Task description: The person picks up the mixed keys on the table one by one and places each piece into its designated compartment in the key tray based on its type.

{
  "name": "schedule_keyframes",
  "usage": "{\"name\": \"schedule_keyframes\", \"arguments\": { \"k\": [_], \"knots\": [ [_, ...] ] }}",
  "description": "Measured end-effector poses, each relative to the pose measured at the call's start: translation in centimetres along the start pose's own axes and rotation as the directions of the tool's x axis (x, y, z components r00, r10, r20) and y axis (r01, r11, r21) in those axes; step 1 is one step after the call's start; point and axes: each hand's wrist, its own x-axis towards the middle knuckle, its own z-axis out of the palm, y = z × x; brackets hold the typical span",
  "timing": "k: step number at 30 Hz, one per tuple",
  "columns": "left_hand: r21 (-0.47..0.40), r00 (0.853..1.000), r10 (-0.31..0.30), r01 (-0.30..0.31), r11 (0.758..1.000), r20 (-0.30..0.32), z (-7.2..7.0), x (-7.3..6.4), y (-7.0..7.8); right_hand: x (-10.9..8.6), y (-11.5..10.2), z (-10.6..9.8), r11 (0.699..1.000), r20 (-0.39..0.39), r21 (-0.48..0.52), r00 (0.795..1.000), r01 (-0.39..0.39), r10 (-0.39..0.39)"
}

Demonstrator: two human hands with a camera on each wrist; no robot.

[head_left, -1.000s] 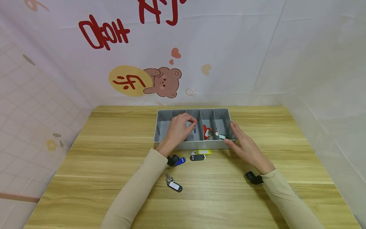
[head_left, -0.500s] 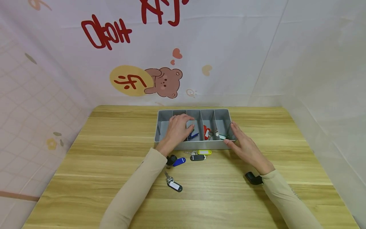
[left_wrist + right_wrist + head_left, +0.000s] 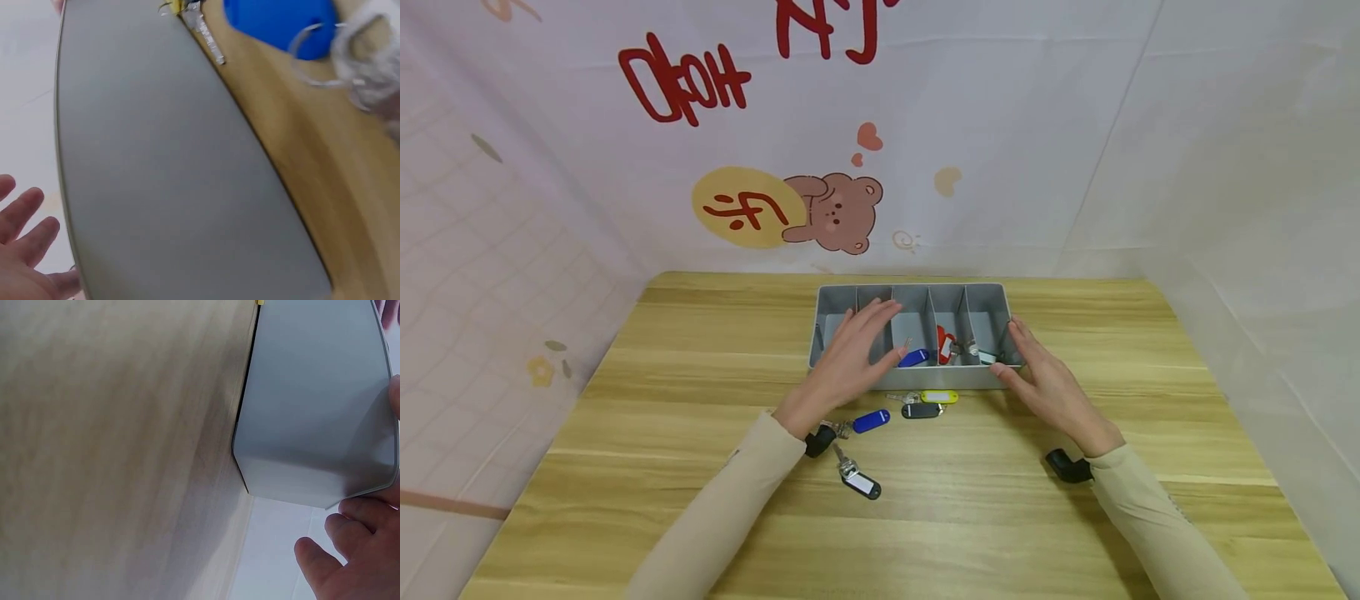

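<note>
A grey organizer box (image 3: 947,378) with dividers stands on the wooden table. My left hand (image 3: 844,358), fingers spread and holding nothing, hovers over its left compartments. Below those fingers a blue key tag (image 3: 914,358) lies in the middle compartment, its key partly hidden. My right hand (image 3: 1052,392) rests at the box's right front corner, thumb on the front rim and fingers along the end wall. A red key tag (image 3: 945,344) with keys lies in the compartment right of the middle. The rightmost compartment holds a dark tag with a white label (image 3: 988,357).
In front of the box lie a yellow key tag (image 3: 940,397) and a black one (image 3: 922,411). Nearer are another blue key tag (image 3: 871,421) and a dark tag with a white label (image 3: 861,484), both with keys. A printed white cloth (image 3: 1000,167) hangs behind the table.
My left hand has let go of the blue key tag, which dropped into the middle compartment. Its fingers have spread and it has drawn back slightly left. The right hand stays at the box corner.
</note>
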Motion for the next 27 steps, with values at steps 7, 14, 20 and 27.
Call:
{"name": "schedule_keyframes", "arguments": {
  "k": [7,14,20,27],
  "knots": [
    [-0.042,0.996,0.087,-0.087,0.995,-0.015,-0.7,-2.4,0.2,-0.2,0.1,-0.1,1.000,0.015,0.004,1.000,-0.012,0.012],
    [-0.051,0.992,0.126,-0.126,0.991,-0.015,-1.4,-4.6,0.4,-0.3,0.0,-0.2,1.000,0.019,0.004,1.000,-0.021,0.021],
    [-0.049,0.985,0.169,-0.168,0.985,0.036,-1.9,-6.4,0.2,-0.2,0.0,-0.2,1.000,0.021,0.000,1.000,-0.019,0.019],
    [0.075,0.923,0.374,-0.380,0.922,0.090,-1.7,-7.8,-1.0,-0.2,0.0,-0.2,1.000,0.029,0.001,0.999,-0.024,0.024]
  ]
}}
